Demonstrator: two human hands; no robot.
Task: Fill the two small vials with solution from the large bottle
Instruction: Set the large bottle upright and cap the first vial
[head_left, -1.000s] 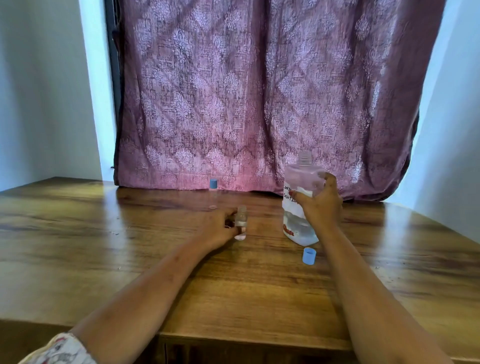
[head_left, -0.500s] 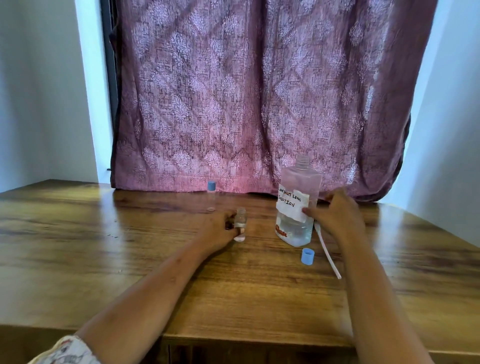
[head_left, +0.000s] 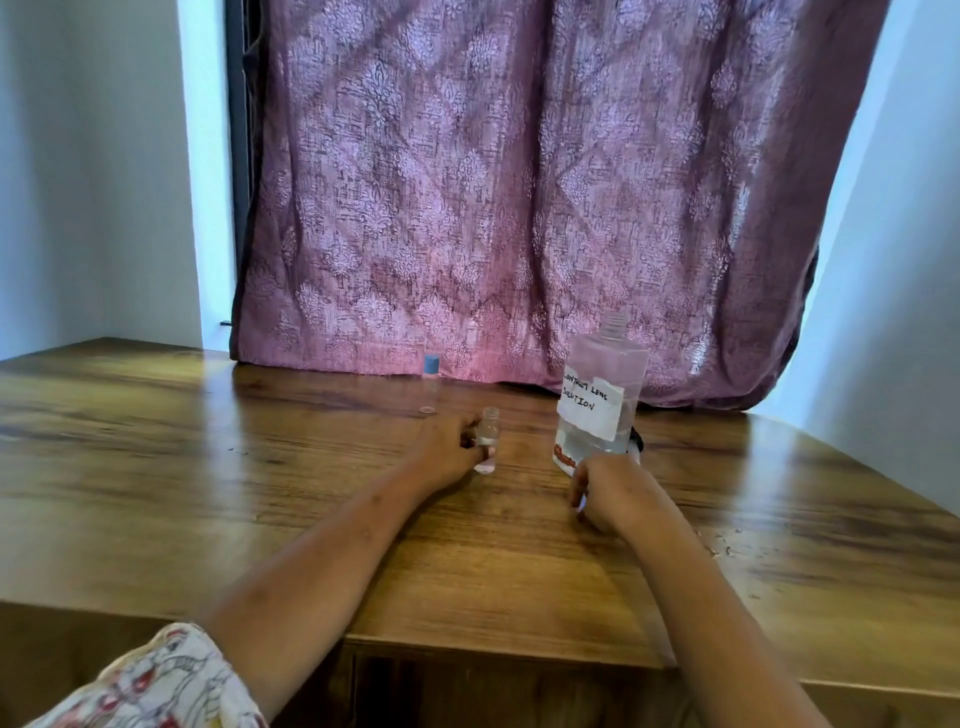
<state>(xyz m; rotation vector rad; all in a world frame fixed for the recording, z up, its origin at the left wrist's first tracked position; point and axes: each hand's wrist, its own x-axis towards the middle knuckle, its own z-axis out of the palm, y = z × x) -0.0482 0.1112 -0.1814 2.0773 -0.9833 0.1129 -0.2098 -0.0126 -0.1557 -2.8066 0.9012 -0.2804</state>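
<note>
Gripping clear cylindrical vial, left hand

A wooden table stands against a patterned mauve curtain, between pale walls.

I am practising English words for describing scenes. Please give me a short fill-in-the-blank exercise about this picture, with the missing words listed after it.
1. The handwritten label on the large bottle reads "contact lens ____".
2. The capped vial near the curtain has a cap of ____ colour.
3. The left hand holds the open vial, which stands ____ on the wooden table.
4. The neck of the large bottle has ____ cap on it.

Missing words: solution; blue; upright; no
</note>
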